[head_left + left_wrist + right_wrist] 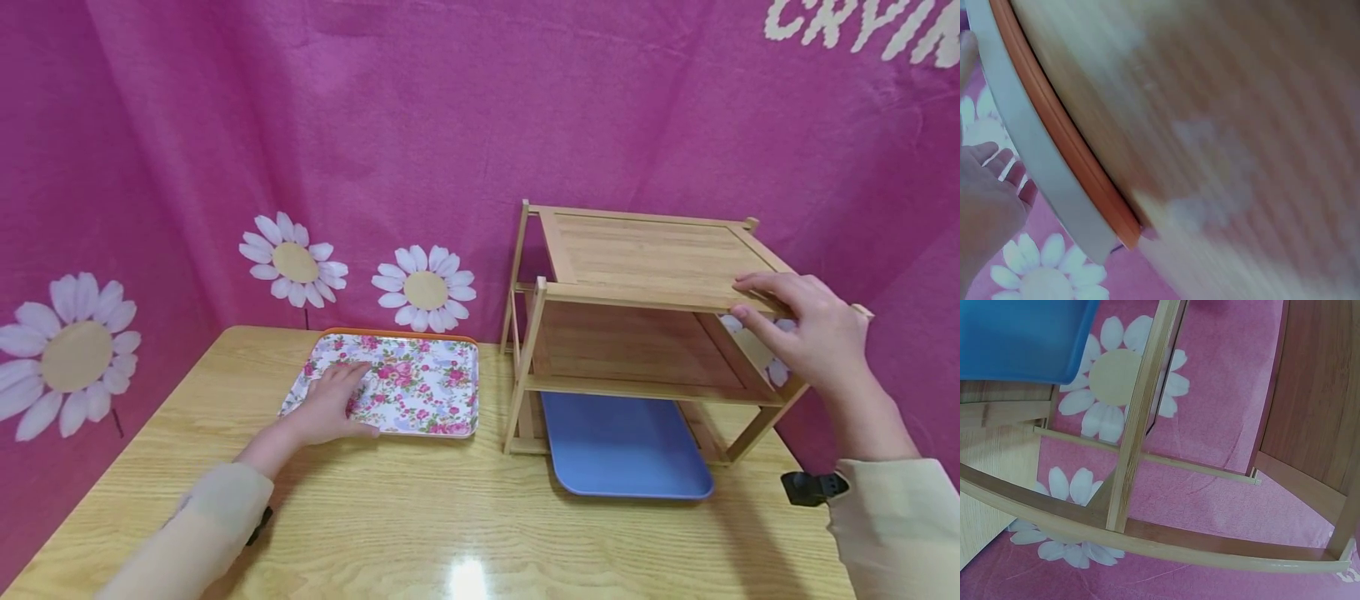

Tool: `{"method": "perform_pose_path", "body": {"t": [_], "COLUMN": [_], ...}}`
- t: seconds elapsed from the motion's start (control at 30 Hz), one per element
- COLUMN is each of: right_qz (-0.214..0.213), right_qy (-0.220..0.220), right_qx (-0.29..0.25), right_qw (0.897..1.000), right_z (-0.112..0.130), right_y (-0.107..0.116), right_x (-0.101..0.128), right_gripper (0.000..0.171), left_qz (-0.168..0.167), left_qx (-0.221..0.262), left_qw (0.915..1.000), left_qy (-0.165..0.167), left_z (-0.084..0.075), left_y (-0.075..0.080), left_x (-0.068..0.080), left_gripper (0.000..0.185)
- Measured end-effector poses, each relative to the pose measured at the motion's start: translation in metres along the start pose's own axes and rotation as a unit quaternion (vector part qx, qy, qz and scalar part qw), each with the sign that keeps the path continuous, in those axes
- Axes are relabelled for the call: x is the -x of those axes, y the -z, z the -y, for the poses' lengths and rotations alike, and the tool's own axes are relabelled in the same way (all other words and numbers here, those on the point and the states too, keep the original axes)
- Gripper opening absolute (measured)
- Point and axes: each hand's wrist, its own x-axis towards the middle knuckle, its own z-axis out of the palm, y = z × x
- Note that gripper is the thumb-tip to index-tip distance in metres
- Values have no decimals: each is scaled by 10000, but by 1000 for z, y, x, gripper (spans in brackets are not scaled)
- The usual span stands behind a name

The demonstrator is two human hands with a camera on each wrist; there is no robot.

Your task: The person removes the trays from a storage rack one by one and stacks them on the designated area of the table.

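Observation:
My left hand [330, 408] is over the near left part of a floral tray [420, 387], its fingers spread loosely and its thumb by the front edge. Whether the fingertips touch the tray is unclear. An orange rim [1063, 134] shows directly below the floral tray's pale edge in the left wrist view. My right hand [817, 337] grips the front rail of a wooden three-tier rack [652, 250], near its right end, fingers above and thumb in front. A blue tray [626, 450] lies at the rack's lowest level, jutting out toward me.
The rack stands at the right back of the wooden table [397, 517], with the floral tray to its left. A pink curtain [420, 125] printed with daisies hangs right behind both. The rack's middle shelf [630, 350] sits above the blue tray.

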Motion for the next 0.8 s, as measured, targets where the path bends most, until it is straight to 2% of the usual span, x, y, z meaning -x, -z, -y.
{"method": "perform_pose_path", "body": {"t": [0.1, 0.47, 0.63, 0.8], "right_qz": [0, 52, -1, -8], "right_qy": [-2, -78, -70, -44], "right_qx": [-5, -43, -3, 0], "right_qw": [10000, 9999, 10000, 10000], "right_z": [0, 2, 2, 1], "right_y": [0, 0, 0, 1], "right_x": [0, 1, 2, 2], "right_gripper": [32, 31, 30, 31], "left_qz": [-53, -225, -395, -517], "left_qx": [-166, -370, -247, -127], "left_qw": [9998, 9990, 9988, 9974], "left_qy": [-39, 52, -175, -485], "left_z": [-5, -7, -22, -48], "left_y": [-2, -6, -6, -6], "left_x": [0, -7, -6, -1], "left_gripper": [106, 100, 98, 95]}}
